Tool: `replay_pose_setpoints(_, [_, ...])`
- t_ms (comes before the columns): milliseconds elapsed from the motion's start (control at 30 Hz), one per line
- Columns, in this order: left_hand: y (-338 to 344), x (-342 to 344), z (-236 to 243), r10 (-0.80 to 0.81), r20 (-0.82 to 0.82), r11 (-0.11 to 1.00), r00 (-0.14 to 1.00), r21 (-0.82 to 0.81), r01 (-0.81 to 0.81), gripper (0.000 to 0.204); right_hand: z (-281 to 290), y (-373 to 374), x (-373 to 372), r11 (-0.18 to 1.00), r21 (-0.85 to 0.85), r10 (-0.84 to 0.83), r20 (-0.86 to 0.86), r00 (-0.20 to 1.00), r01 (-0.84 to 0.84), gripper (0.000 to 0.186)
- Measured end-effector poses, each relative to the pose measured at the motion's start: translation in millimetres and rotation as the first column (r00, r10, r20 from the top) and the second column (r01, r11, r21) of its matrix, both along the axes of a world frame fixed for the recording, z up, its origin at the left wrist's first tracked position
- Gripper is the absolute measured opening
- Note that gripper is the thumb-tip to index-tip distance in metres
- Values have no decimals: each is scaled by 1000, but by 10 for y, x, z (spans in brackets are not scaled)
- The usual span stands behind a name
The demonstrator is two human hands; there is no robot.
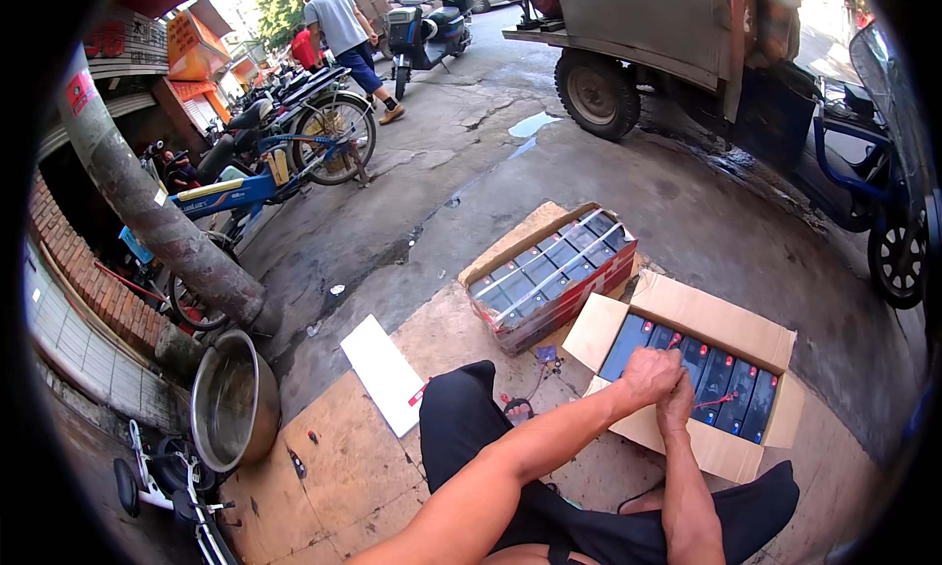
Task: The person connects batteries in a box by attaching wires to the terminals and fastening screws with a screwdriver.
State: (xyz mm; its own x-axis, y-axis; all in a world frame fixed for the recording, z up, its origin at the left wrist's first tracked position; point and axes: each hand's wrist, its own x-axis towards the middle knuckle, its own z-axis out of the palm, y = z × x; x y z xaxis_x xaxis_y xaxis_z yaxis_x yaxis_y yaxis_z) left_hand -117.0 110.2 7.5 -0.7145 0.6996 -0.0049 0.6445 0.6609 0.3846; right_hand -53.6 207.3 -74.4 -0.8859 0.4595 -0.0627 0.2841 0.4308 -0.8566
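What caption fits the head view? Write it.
Left hand and right hand together above batteries in an open cardboard box, outdoors.

An outdoor roadside [442, 162] is forming the location: shopfronts [189, 53] are lining the left side, a scooter [429, 33] is standing parked, a pedestrian [340, 22] is walking.

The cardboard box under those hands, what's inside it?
Dark batteries in a row, a red wire above some. The left hand and right hand hide parts; the bottom is covered.

Dark batteries [714, 381] sit in a row; their cardboard box [721, 315] lies open.
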Motion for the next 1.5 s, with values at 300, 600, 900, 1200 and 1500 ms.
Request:
replay_pose_setpoints(300, [13,26,-155,11,-276,981,961,190,44,17,73,-43,7,998,-41,31,-270,962,-43,24])
replay_pose_setpoints(600, [-5,28,-197,-53,-239,978,970,185,99,16,-26,-79,49,984,162,91,-115,989,-72,22])
replay_pose_setpoints(900, [4,23,-226,-35,-277,969,960,225,100,19,-322,117,4,923,363,137,-5,991,-126,19])
replay_pose_setpoints(1200, [54,93,-186,-61,-123,982,991,172,82,19,-321,161,-13,928,339,156,18,988,-153,23])
replay_pose_setpoints(1500, [58,118,-119,-67,-148,984,987,151,90,17,-281,176,-4,900,393,206,3,979,-191,30])
